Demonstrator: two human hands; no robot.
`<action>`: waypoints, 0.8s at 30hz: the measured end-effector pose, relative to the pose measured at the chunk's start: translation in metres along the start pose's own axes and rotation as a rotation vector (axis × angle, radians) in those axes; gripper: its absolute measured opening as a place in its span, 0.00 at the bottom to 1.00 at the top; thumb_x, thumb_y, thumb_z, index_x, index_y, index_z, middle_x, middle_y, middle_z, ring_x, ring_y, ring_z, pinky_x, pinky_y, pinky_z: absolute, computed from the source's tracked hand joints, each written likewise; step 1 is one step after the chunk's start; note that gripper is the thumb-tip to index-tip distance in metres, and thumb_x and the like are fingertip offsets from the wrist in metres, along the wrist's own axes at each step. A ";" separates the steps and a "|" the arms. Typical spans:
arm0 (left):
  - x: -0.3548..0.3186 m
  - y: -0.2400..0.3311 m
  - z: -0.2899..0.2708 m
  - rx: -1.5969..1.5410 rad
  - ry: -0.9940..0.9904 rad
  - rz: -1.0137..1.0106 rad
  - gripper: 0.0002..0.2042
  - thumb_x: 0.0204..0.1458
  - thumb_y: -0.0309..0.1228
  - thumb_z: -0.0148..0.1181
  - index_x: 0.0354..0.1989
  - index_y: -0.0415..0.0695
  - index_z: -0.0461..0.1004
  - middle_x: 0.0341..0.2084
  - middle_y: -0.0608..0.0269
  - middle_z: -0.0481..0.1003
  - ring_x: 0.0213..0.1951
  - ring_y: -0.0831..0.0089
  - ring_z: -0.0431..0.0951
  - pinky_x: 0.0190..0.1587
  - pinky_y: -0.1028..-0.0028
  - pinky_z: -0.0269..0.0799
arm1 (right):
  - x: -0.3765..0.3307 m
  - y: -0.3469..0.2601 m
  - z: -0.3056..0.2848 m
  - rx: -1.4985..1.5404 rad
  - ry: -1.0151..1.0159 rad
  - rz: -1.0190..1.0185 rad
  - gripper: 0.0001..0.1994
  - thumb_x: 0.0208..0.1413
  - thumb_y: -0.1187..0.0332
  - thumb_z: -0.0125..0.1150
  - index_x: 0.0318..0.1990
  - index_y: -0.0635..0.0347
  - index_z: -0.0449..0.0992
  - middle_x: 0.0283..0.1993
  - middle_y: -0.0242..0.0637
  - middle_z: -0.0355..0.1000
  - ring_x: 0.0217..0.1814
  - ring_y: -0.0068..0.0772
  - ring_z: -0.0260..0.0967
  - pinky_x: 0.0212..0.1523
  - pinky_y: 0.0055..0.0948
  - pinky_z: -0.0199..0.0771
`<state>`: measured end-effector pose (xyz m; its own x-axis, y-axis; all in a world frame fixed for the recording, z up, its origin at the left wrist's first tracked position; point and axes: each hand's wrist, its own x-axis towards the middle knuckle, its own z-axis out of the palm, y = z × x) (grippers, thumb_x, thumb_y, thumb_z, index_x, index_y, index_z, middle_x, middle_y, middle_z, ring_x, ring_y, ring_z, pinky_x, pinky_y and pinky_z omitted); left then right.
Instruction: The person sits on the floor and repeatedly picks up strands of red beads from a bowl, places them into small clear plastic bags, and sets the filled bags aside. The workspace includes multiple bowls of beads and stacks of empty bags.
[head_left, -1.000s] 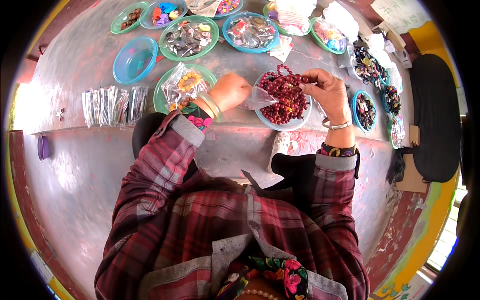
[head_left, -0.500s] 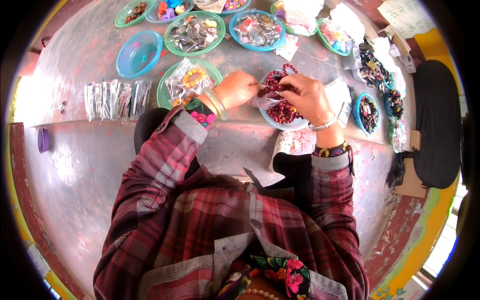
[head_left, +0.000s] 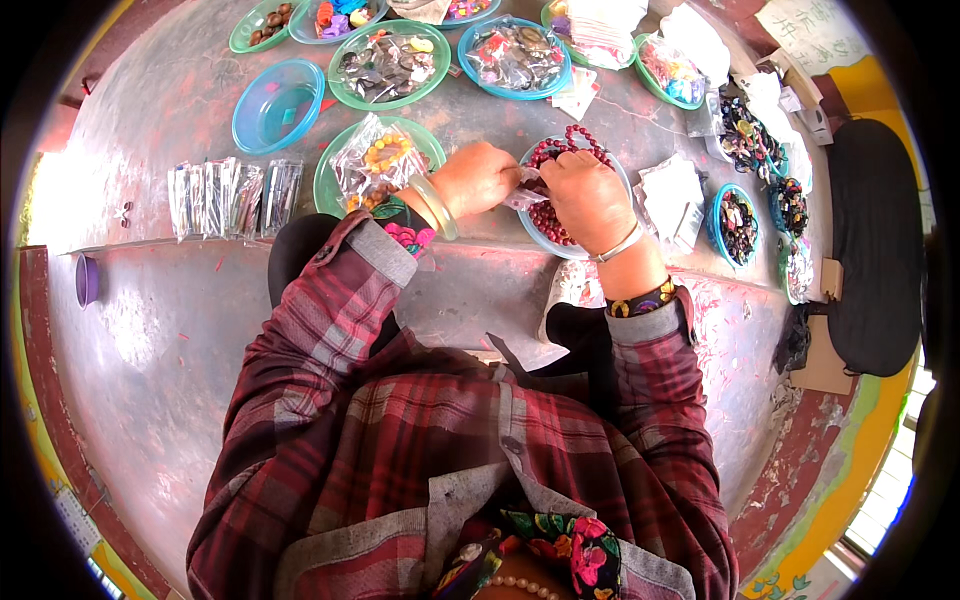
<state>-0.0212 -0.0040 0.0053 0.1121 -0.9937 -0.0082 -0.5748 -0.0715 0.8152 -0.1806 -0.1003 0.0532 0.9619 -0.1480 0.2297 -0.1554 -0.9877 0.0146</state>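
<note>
Over a light blue bowl (head_left: 625,178) my left hand (head_left: 478,180) is closed on the edge of a small clear plastic bag (head_left: 522,194). My right hand (head_left: 592,200) meets it from the other side, fingers bent down and pinched at the bag; its fingertips are mostly hidden. Dark red bead bracelets (head_left: 578,136) lie in the bowl and over its far rim, partly covered by my right hand. Whether beads are inside the bag I cannot tell. Left of my left hand, a green plate (head_left: 325,185) bears clear bags, one with a yellow bead bracelet (head_left: 388,155).
Packed slim items (head_left: 235,200) in clear sleeves lie at the left, below a blue basin (head_left: 250,125). Bowls of bagged trinkets (head_left: 390,65) line the far side. White packets (head_left: 670,200) and a blue basket (head_left: 713,225) of dark trinkets stand at the right.
My right hand has shifted slightly left and turned, its fingers now curled downward at the bag and covering more of the beads. My left hand stays nearly in place.
</note>
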 end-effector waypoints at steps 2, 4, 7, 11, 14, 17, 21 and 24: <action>-0.001 0.000 0.000 -0.001 -0.001 -0.016 0.13 0.53 0.33 0.47 0.30 0.36 0.75 0.20 0.50 0.75 0.18 0.64 0.76 0.21 0.70 0.72 | -0.001 -0.002 0.004 -0.081 -0.020 -0.016 0.03 0.41 0.73 0.54 0.27 0.58 0.71 0.28 0.37 0.69 0.35 0.38 0.69 0.36 0.29 0.71; -0.002 -0.001 0.001 -0.014 0.001 -0.033 0.13 0.53 0.33 0.46 0.30 0.36 0.75 0.20 0.50 0.75 0.18 0.64 0.76 0.21 0.70 0.72 | 0.001 -0.008 0.007 -0.082 -0.010 -0.042 0.03 0.42 0.73 0.54 0.27 0.58 0.70 0.28 0.36 0.69 0.34 0.37 0.69 0.37 0.28 0.71; -0.001 0.004 0.002 -0.021 -0.031 -0.063 0.13 0.53 0.33 0.47 0.31 0.36 0.75 0.21 0.50 0.75 0.18 0.65 0.76 0.22 0.72 0.73 | 0.004 -0.017 0.011 -0.064 -0.027 0.005 0.02 0.42 0.73 0.54 0.26 0.58 0.70 0.28 0.36 0.69 0.33 0.38 0.69 0.37 0.29 0.71; -0.002 0.004 0.000 -0.078 -0.033 -0.097 0.13 0.53 0.33 0.48 0.33 0.36 0.75 0.22 0.52 0.76 0.20 0.68 0.77 0.22 0.73 0.73 | 0.009 -0.019 0.009 0.041 -0.091 0.157 0.03 0.42 0.74 0.54 0.27 0.59 0.69 0.26 0.38 0.69 0.32 0.40 0.69 0.36 0.32 0.71; 0.000 -0.003 0.003 -0.083 -0.045 -0.113 0.13 0.53 0.34 0.48 0.34 0.36 0.75 0.23 0.54 0.76 0.21 0.69 0.77 0.22 0.74 0.73 | 0.007 -0.008 0.021 0.150 0.012 0.049 0.02 0.41 0.74 0.55 0.25 0.60 0.69 0.26 0.41 0.69 0.32 0.43 0.69 0.34 0.35 0.71; 0.001 -0.004 0.003 -0.134 -0.047 -0.136 0.14 0.54 0.35 0.48 0.34 0.36 0.75 0.24 0.56 0.76 0.21 0.70 0.76 0.22 0.74 0.73 | 0.006 -0.004 0.022 0.319 0.099 0.055 0.02 0.41 0.76 0.55 0.22 0.61 0.69 0.26 0.42 0.68 0.32 0.45 0.69 0.32 0.36 0.70; 0.002 -0.011 0.001 -0.271 -0.043 -0.110 0.15 0.54 0.35 0.48 0.34 0.35 0.75 0.23 0.58 0.75 0.21 0.72 0.75 0.20 0.75 0.72 | 0.008 -0.002 0.017 0.504 0.216 0.101 0.01 0.41 0.77 0.55 0.23 0.62 0.71 0.28 0.43 0.69 0.32 0.45 0.69 0.33 0.36 0.70; 0.000 -0.008 -0.001 -0.375 -0.029 -0.131 0.15 0.54 0.35 0.48 0.34 0.34 0.75 0.23 0.58 0.75 0.20 0.73 0.74 0.19 0.75 0.72 | 0.008 0.000 0.014 0.576 0.227 0.155 0.04 0.41 0.77 0.56 0.28 0.63 0.73 0.30 0.43 0.71 0.33 0.44 0.70 0.34 0.34 0.71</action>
<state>-0.0162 -0.0034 -0.0004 0.1384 -0.9807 -0.1381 -0.2204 -0.1665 0.9611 -0.1693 -0.1023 0.0416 0.8564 -0.3400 0.3885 -0.0827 -0.8331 -0.5468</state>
